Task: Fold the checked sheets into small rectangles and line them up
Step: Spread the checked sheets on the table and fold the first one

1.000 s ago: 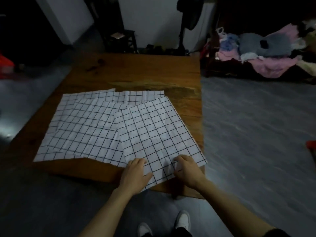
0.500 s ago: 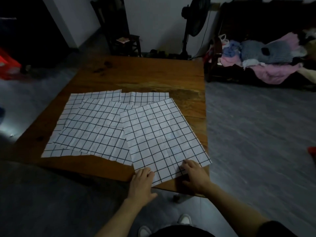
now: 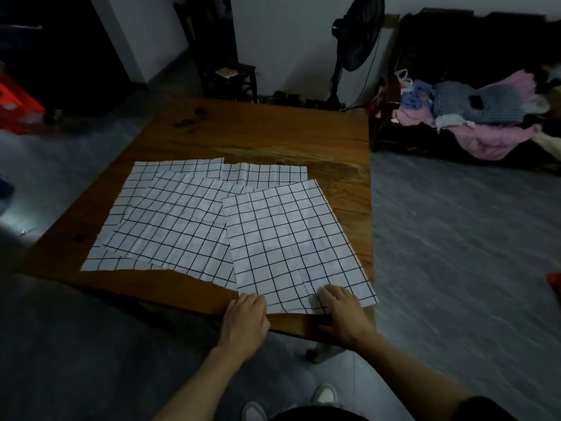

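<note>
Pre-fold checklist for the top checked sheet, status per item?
1. Top checked sheet lies flat: ok.
2. Left hand on its near left corner: ok.
3. Right hand on its near edge: ok.
4. Sheet fully on the wooden table: not ok, its right corner overhangs the edge.
5. Free of the other checked sheets: not ok, it overlaps them.
6. Firm pinch on the edge: cannot tell.

I see a dim room: grey floor (image 3: 455,238), white wall (image 3: 288,41). Beyond the hands, a standing fan (image 3: 355,41) and dark wooden stool (image 3: 230,77); far right, a clothes-heaped bench (image 3: 470,117).
</note>
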A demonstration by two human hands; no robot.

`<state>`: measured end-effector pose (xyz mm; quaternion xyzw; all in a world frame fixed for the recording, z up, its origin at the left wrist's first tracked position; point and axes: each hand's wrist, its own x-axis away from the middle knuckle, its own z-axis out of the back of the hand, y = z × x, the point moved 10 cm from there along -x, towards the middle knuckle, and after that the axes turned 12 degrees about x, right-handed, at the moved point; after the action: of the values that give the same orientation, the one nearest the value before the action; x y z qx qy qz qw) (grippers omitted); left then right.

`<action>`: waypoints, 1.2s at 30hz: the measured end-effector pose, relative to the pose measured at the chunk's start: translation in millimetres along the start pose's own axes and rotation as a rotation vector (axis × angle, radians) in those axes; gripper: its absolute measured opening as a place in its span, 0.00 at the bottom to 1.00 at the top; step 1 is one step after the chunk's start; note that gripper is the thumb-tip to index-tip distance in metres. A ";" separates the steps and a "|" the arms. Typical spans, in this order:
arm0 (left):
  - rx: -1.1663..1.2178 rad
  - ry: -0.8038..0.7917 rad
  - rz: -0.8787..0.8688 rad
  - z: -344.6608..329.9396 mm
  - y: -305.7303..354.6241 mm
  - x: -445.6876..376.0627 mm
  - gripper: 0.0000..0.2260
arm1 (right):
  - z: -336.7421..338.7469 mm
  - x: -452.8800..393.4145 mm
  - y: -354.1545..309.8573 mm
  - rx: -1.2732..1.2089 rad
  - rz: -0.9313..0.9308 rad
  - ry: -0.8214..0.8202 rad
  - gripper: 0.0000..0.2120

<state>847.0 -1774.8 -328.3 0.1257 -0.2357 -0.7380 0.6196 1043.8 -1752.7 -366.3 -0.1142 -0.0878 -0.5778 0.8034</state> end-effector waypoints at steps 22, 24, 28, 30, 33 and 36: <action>0.255 0.246 -0.105 161.5 -64.5 -16.4 0.07 | 135.8 6.6 -2.5 -0.156 -0.106 0.423 0.03; 0.247 0.254 -0.121 169.0 -67.6 -17.6 0.07 | 147.3 7.1 -5.1 -0.157 -0.111 0.442 0.02; 0.253 0.288 -0.130 185.2 -70.2 -24.7 0.06 | 168.9 1.5 -7.1 -0.171 -0.122 0.473 0.03; 0.253 0.310 -0.127 193.1 -72.6 -33.0 0.05 | 175.0 -7.5 -6.6 -0.189 -0.118 0.465 0.04; 0.264 0.343 -0.128 203.5 -75.7 -48.3 0.06 | 182.0 -28.6 0.6 -0.234 -0.132 0.473 0.02; 0.271 0.389 -0.113 215.2 -80.4 -66.6 0.06 | 188.8 -60.2 9.7 -0.277 -0.148 0.482 0.06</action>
<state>688.8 -1658.9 -191.4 0.3604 -0.2015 -0.6950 0.5887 1032.1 -1641.2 -202.6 -0.0754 0.1776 -0.6517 0.7335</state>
